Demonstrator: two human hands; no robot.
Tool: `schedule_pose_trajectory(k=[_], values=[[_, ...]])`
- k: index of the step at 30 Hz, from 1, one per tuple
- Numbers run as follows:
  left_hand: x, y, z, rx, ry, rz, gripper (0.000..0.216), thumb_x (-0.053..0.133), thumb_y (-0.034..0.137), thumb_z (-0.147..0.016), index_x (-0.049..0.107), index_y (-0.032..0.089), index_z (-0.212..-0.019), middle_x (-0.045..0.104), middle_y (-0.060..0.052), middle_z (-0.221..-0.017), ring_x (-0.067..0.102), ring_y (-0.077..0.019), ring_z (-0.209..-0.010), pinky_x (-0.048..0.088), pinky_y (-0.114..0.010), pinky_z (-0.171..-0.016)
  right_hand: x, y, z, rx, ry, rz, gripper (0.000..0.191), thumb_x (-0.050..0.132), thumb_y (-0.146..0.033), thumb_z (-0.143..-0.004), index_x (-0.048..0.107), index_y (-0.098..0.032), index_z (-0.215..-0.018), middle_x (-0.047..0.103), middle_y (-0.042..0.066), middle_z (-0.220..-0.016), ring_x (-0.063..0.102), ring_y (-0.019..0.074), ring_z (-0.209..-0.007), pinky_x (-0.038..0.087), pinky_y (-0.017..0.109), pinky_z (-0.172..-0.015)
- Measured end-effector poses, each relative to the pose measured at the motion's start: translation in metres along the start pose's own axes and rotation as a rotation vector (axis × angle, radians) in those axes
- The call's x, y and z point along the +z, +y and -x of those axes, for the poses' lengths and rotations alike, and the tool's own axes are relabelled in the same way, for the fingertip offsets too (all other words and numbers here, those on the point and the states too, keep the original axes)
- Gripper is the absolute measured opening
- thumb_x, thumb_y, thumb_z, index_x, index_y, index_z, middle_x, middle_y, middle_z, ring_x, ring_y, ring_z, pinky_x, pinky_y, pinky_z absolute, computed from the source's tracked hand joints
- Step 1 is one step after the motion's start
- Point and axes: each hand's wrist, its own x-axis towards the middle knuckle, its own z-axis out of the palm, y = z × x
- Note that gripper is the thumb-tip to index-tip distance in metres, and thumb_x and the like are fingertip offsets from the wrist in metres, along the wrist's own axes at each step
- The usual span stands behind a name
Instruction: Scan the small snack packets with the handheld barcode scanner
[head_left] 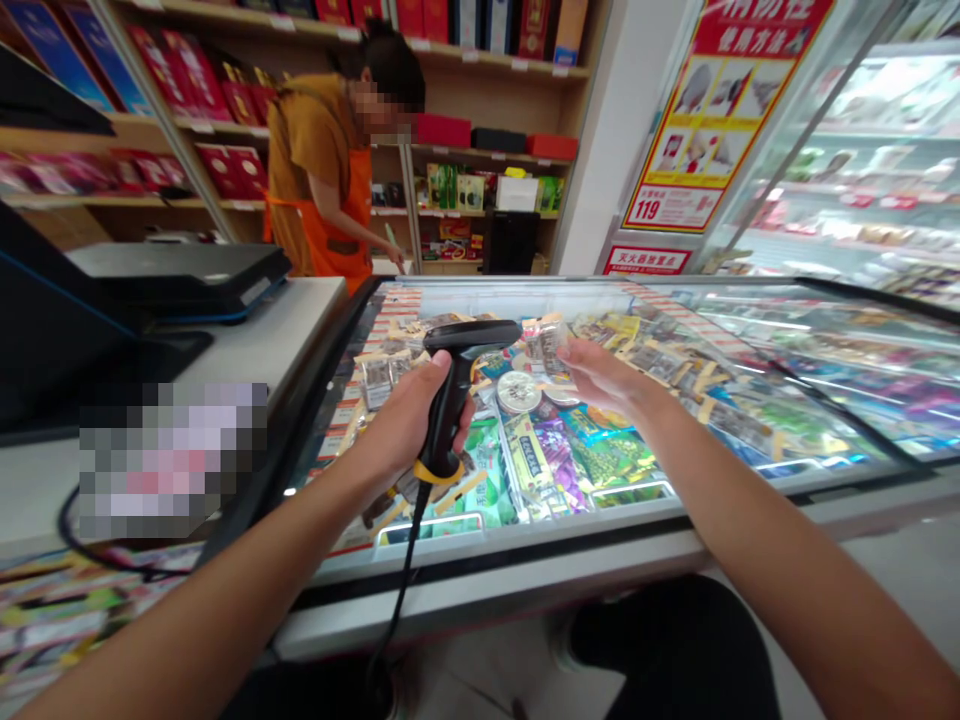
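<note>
My left hand (409, 415) is wrapped round the grip of a black barcode scanner (457, 385) with a yellow ring at its base and a black cable hanging down. The scanner's head points right, toward a small clear packet (546, 350) that my right hand (607, 378) holds up by its fingers. Both hands hover over the glass lid (750, 330) of a chest freezer packed with colourful wrapped items. A round silver lid (517, 392) shows under the glass between the hands.
A grey counter (285, 335) at left carries a black till screen (45, 320) and a flat black device (180, 275). A person in an orange apron (322, 180) stands behind by shelves of red boxes. An upright glass-door cooler (847, 170) fills the right.
</note>
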Motion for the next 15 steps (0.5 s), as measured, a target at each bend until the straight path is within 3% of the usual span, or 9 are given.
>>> schedule_pose_trajectory(k=[8,15], values=[[0.0023,0.0021,-0.0013,0.019,0.007,0.023,0.065,0.061,0.082,-0.077,0.053,0.018,-0.074,0.058,0.000,-0.055,0.051,-0.0104,-0.038,0.038,-0.021,-0.036,-0.0087,0.0051,-0.0016,-0.053,-0.026,-0.008,0.049,0.086,-0.054,-0.075,0.074,-0.026,-0.112,0.076,0.008,-0.117,0.065,0.0299,-0.122,0.051,0.043,-0.105],[0.0055,0.0080,0.0008,0.020,0.056,0.015,0.061,0.061,0.079,-0.079,0.053,0.019,-0.080,0.057,0.001,-0.054,0.051,-0.0110,-0.037,0.037,-0.021,-0.036,-0.0051,0.0006,-0.0009,-0.047,-0.012,0.035,0.049,0.089,-0.057,-0.069,0.076,-0.025,-0.104,0.076,0.007,-0.111,0.066,0.0278,-0.116,0.053,0.039,-0.098]])
